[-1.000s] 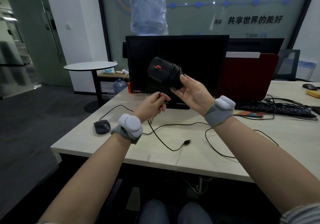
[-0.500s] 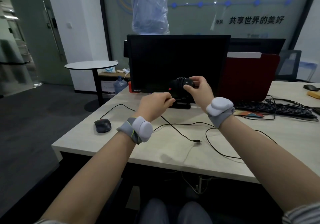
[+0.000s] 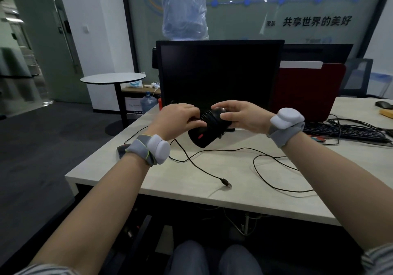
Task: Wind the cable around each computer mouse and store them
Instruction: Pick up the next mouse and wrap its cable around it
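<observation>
A black mouse [image 3: 205, 134] with a red scroll wheel is held above the desk in front of the monitor, with several turns of cable wound round its body. My left hand [image 3: 177, 120] holds the mouse's left side, fingers curled over the wound cable. My right hand [image 3: 240, 116] grips the far end of the mouse from the right. The loose cable [image 3: 197, 165] trails from under my left hand down across the desk to its USB plug [image 3: 225, 183]. A second dark mouse [image 3: 122, 148] lies at the desk's left edge, mostly hidden behind my left wrist.
A black monitor [image 3: 219, 72] stands just behind the hands. Another thin cable [image 3: 263, 177] loops on the desk [image 3: 191, 187] to the right. A keyboard [image 3: 344, 133] with tangled wires and a red panel [image 3: 306, 92] sit at the right. A third mouse [image 3: 383, 104] lies far right.
The mouse came down from in front of the monitor to just above the desk and turned wheel-side toward me. My left hand moved up onto it. The plug slid right along the desk.
</observation>
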